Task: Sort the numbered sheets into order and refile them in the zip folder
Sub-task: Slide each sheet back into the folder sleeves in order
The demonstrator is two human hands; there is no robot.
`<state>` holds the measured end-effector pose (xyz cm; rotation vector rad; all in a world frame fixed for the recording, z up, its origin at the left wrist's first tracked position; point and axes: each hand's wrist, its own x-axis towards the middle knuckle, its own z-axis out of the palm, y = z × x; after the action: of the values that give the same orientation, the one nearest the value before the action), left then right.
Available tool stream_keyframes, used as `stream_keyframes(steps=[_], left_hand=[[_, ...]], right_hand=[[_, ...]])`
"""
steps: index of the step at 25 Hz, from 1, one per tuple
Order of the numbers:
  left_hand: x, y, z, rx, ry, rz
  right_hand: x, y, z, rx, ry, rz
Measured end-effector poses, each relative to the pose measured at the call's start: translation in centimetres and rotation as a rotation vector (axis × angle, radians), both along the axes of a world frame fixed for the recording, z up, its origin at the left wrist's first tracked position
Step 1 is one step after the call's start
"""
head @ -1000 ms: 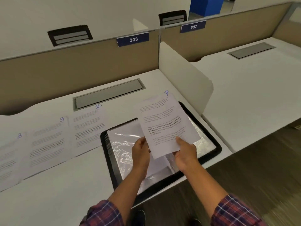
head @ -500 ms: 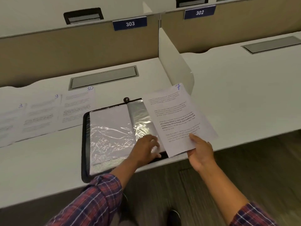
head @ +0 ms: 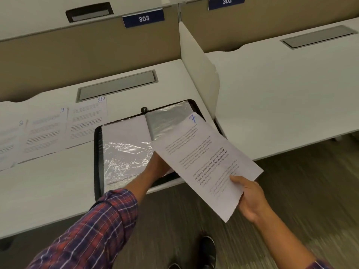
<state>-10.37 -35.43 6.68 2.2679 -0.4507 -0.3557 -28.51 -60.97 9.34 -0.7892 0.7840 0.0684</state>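
Observation:
The black zip folder [head: 97, 152] lies open on the white desk, its clear plastic sleeves [head: 126, 148] showing. My right hand [head: 247, 197] pinches the near edge of the sheet numbered 7 [head: 204, 158], holding it tilted over the folder's right half. My left hand [head: 158, 166] reaches onto the folder's sleeves, with its fingers hidden under that sheet. Sheets 10 [head: 87, 119], 9 [head: 44, 133] and 8 [head: 8, 144] lie side by side on the desk to the left of the folder.
A white divider panel [head: 198, 74] stands just right of the folder, with a second desk [head: 281, 94] beyond it. A grey cable hatch [head: 116, 86] sits behind the sheets. A beige partition with signs 303 and 302 runs along the back. My shoe [head: 207, 249] is on the floor.
My left hand let go of sheet 7 and went onto the folder's sleeves, now slipping under the sheet. My right hand keeps the sheet and has tilted it over the folder's right side.

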Motion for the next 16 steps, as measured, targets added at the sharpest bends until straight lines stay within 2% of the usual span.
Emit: stream_keyframes(steps=[2, 3, 7, 12, 16], left_hand=[[0.2, 0.6, 0.3, 0.076, 0.100, 0.019], [0.8, 1.1, 0.1, 0.050, 0.145, 0.005], [2.3, 1.5, -0.4, 0.125, -0.005, -0.162], [2.2, 1.1, -0.8, 0.110, -0.115, -0.053], [1.7, 0.9, -0.8, 0.128, -0.086, -0.073]], right_hand=[[-1.7, -0.4, -0.7, 0.007, 0.035, 0.064], [-2.5, -0.7, -1.0, 0.012, 0.051, 0.096], [-5.2, -1.2, -1.2, -0.042, 0.119, 0.183], [-6.6, -1.4, -0.9, -0.168, 0.137, 0.250], [-7.0, -1.0, -0.5, -0.248, 0.136, 0.225]])
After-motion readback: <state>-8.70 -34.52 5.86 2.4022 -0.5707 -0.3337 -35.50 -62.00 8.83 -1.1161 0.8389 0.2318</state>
